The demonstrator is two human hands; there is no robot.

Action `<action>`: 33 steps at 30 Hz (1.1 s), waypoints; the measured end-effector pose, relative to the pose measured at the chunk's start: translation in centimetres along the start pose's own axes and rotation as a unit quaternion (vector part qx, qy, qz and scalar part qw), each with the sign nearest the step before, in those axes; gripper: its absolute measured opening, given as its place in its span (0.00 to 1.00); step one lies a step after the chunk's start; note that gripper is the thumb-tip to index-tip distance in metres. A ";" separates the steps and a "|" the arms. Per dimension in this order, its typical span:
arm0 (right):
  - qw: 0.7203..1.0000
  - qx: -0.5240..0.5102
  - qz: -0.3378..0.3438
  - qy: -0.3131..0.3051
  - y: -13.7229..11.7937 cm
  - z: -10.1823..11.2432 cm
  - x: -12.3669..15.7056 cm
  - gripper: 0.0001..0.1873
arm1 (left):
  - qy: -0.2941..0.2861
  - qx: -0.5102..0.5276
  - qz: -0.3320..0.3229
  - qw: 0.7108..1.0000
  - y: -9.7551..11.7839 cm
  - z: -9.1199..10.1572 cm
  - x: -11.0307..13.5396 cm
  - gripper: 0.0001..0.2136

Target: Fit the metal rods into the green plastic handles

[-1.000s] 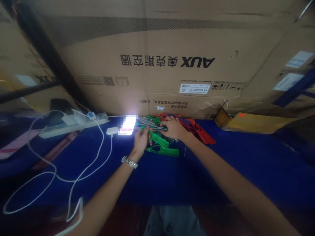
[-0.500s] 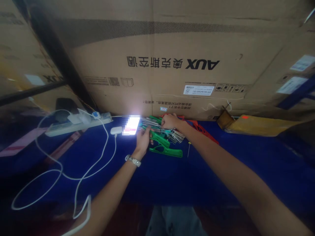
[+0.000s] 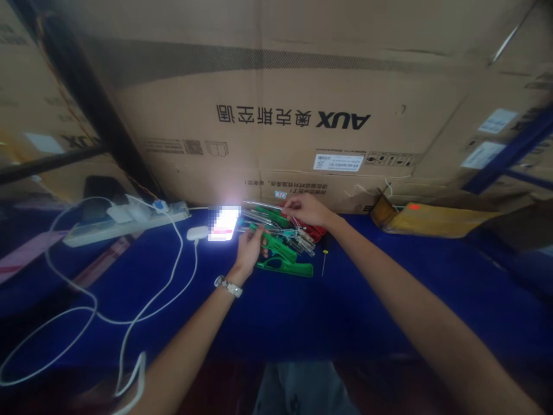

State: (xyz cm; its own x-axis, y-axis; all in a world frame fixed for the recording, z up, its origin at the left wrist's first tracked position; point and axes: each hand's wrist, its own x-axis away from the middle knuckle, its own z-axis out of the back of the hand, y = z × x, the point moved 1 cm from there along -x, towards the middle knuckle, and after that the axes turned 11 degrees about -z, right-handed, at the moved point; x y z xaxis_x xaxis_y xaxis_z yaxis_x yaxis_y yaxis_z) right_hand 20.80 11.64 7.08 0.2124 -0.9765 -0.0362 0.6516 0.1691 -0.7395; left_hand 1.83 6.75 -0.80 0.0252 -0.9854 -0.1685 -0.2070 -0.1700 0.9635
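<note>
A heap of green-handled tools [image 3: 285, 259] and thin metal pieces [image 3: 298, 239] lies on the blue table cover [image 3: 302, 311], close to a big cardboard box [image 3: 276, 115]. My left hand [image 3: 250, 246], with a watch on the wrist, is closed around the near end of a green-handled tool. My right hand [image 3: 306, 208] sits at the far side of the heap, fingers pinched on a long thin metal rod [image 3: 263, 205] that points left. Red plastic handles [image 3: 317, 231] show partly under my right hand.
A lit phone [image 3: 223, 222] lies just left of the heap. A white power strip [image 3: 125, 222], a small white charger [image 3: 197, 233] and looping white cables [image 3: 129, 311] fill the left side. A yellowish packet [image 3: 432, 219] lies at the right. A thin screwdriver [image 3: 324, 256] rests beside the heap.
My right hand has lifted back from the heap toward the box, drawing out a thin metal rod. The left hand has stayed on the green-handled tool. The camera view shifted slightly.
</note>
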 end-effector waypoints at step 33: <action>0.922 -0.381 -0.002 0.063 0.3 -1.4 0.8 0.20 | -0.186 -0.129 -0.188 0.956 -0.1 -1.7 -0.5 0.18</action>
State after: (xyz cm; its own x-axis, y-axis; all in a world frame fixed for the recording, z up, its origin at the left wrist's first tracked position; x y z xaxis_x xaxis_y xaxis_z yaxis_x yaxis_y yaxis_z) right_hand 20.14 10.68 5.88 0.0938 -0.9928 -0.0740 -0.0588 0.0687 -0.9959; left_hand 3.49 7.29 -0.49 -0.3094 -0.7899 -0.5294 -0.0019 -0.5562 0.8310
